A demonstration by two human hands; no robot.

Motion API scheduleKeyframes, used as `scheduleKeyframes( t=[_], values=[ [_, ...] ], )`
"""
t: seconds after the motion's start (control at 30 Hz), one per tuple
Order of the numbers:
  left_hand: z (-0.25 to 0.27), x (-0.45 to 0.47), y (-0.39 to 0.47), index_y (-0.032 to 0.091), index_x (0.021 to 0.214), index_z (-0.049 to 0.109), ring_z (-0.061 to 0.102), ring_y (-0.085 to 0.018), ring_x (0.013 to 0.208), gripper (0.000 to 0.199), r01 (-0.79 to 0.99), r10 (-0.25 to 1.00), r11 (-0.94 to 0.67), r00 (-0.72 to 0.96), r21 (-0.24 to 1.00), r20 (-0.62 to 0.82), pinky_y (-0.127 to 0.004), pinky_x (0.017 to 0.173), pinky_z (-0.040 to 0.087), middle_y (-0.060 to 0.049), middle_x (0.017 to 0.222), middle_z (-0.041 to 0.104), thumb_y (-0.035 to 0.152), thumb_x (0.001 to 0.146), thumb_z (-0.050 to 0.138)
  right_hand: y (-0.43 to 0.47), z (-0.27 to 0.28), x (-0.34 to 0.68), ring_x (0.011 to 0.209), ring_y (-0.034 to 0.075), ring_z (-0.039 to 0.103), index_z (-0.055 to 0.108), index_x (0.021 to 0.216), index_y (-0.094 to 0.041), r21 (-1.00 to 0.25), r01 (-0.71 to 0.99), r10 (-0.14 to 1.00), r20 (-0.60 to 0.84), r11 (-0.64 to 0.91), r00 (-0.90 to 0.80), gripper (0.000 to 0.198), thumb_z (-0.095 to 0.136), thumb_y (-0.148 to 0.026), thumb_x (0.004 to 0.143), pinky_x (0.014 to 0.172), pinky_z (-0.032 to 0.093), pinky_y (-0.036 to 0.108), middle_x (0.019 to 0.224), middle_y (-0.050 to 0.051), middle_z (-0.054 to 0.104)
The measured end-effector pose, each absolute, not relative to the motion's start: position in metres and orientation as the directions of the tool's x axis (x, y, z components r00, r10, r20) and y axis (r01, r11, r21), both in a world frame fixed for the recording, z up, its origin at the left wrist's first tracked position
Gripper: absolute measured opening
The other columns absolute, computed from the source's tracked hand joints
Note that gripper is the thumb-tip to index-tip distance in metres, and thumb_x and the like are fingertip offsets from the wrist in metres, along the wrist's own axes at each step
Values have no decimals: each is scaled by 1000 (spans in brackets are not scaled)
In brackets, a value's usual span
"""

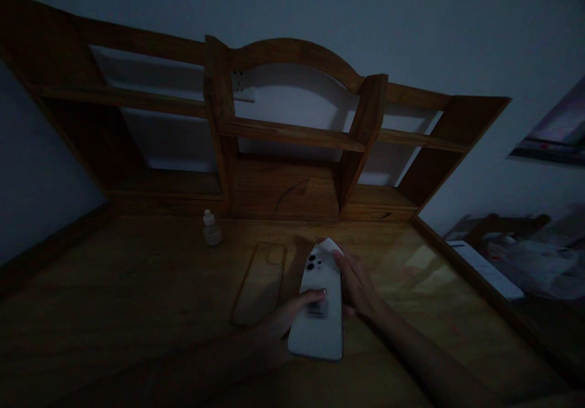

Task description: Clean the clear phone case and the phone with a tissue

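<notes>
A white smartphone [315, 338] is held above the desk, its back and camera lenses facing me. My left hand [292, 313] grips it from the left edge, the thumb lying across the back over a small pale square patch. At the phone's upper right, my right hand [359, 283] presses a thin white wipe [329, 246], tissue or cloth, against the top edge. Its lower fingers are partly hidden. Left of the phone, a clear phone case with yellowish edges [258, 286] lies flat on the desk.
A small white bottle [212, 231] stands upright at the desk's back left. Behind runs a wooden shelf unit [292, 133] against the wall. Beyond the desk's right edge are a white box-like object [487, 271] and a plastic bag [534, 268]. The room is dim.
</notes>
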State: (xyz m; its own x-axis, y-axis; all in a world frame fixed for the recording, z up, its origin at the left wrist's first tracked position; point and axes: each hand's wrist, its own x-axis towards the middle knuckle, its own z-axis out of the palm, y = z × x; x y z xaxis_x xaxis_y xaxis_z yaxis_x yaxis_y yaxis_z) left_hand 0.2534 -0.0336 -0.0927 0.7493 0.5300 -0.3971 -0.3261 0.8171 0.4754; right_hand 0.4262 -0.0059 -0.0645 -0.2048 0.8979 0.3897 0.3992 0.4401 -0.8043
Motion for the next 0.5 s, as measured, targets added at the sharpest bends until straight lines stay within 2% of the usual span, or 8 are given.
scheduleKeyframes(
  t=[0.13,0.23,0.33,0.43,0.5],
  values=[
    [-89,253,-35,10,123,56,71,-25,83,56,-371,508,835,802,406,-314,-35,76,53,-13,95,73,53,88,53,-6,-67,424,111,27,62,69,113,-20,-840,404,932,340,361,-126,41,37,-44,101,100,46,39,113,8,71],
    [-88,253,-35,12,120,58,70,-27,81,72,-397,508,840,815,370,-278,-38,74,51,-13,89,72,72,83,45,-6,-68,422,103,26,65,70,111,-19,-870,392,954,286,300,-94,41,38,-44,101,95,48,37,109,7,72],
    [-90,253,-33,11,112,61,68,-30,78,86,-370,449,879,856,301,-257,-44,74,50,-13,86,69,85,74,39,-5,-67,420,103,26,65,69,113,-18,-882,367,956,273,295,-112,44,37,-45,101,97,47,38,111,8,71],
    [-96,252,-30,11,107,61,64,-26,71,87,-362,419,900,873,244,-249,-42,67,49,-11,87,67,87,71,41,-6,-66,419,112,26,62,67,117,-19,-879,356,948,289,319,-135,44,36,-46,101,101,44,39,118,8,69],
    [-100,251,-29,12,107,61,61,-22,66,78,-359,410,904,881,230,-237,-36,60,46,-9,86,66,81,76,43,-7,-66,419,112,26,62,66,119,-21,-871,358,942,303,336,-146,42,36,-45,101,100,45,38,119,7,69]
  ],
)
